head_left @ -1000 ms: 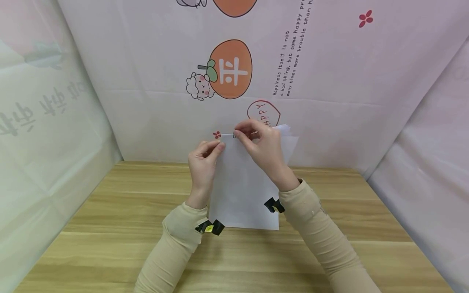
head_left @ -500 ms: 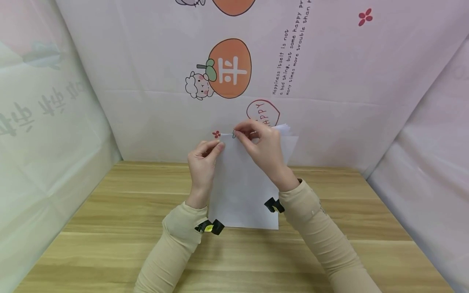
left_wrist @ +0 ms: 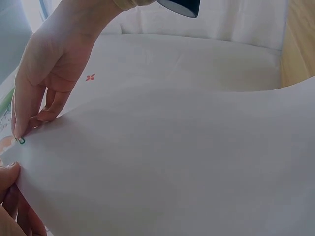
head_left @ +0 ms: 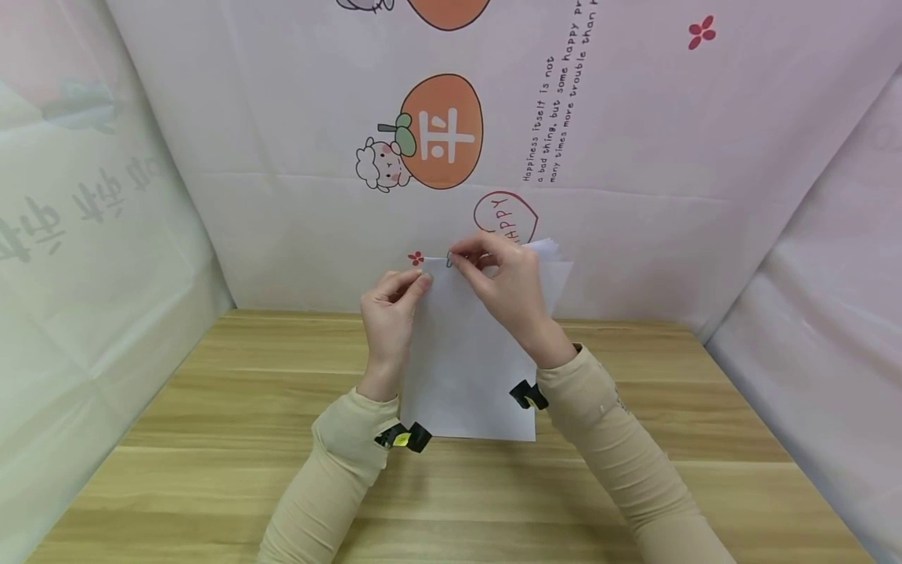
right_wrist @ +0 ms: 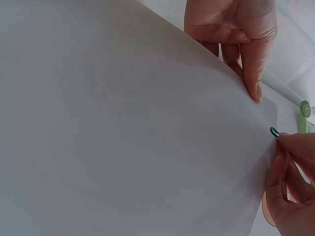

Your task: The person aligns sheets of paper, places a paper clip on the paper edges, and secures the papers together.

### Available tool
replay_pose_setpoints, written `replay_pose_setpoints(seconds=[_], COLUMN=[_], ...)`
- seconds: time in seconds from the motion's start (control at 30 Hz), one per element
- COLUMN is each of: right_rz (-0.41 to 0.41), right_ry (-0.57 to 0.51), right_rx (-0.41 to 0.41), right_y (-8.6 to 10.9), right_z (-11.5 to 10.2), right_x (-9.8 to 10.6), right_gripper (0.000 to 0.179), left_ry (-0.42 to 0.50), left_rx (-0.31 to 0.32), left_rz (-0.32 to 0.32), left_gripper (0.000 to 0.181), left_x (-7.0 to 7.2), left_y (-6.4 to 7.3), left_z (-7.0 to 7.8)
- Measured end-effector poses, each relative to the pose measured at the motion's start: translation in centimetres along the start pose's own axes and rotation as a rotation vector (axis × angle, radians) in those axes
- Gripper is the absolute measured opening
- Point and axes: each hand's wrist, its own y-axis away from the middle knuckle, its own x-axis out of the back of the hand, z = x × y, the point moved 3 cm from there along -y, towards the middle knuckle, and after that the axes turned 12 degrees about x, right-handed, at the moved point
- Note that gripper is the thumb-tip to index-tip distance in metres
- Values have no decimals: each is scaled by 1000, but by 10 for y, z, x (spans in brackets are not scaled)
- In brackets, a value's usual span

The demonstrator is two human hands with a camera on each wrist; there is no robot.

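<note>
A stack of white paper sheets [head_left: 468,368] is held up on edge over the table, its loose corners fanned at the upper right. My left hand [head_left: 389,329] pinches the upper left edge between thumb and fingers. At the top edge, my right hand [head_left: 513,294] pinches a small green paper clip [right_wrist: 274,132], whose rounded loop lies over the paper's near face in the right wrist view. The right fingertips cover the rest of the clip. In the left wrist view the clip's green end [left_wrist: 21,140] shows just below the right fingertips, a short way from the left thumb [left_wrist: 9,174].
The wood-grain table [head_left: 211,470] lies beneath the hands. A white printed cloth [head_left: 303,219] hangs close behind the paper, with more pale cloth at both sides. Each sleeved wrist carries a small black camera mount [head_left: 405,437].
Both hands keep their places on the paper. Slightly more of the clip's loop shows beside the right fingertips, and its green colour is clearer now.
</note>
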Motion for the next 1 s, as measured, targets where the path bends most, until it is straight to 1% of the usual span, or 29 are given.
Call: replay_pose_setpoints(seconds=[0.17, 0.3, 0.43, 0.63, 0.8, 1.0], right_rz=[1, 0, -3, -1, 4, -2], right_ry=[-1, 5, 13, 18, 13, 10], right_rx=[11, 21, 24, 38, 53, 50], right_y=[0, 0, 0, 1, 0, 1], right_z=[1, 0, 0, 0, 0, 0], right_x=[0, 0, 0, -1, -1, -1], right_gripper=[6, 6, 5, 5, 4, 5], left_ry=[20, 39, 51, 50, 58, 57], left_rx=[-1, -2, -20, -60, -47, -33], left_rz=[4, 9, 17, 23, 24, 26], left_gripper=[18, 19, 19, 19, 20, 20], left_x=[0, 1, 1, 1, 1, 2], left_y=[-1, -8, -13, -14, -13, -13], left_z=[-2, -14, -25, -28, -28, -28])
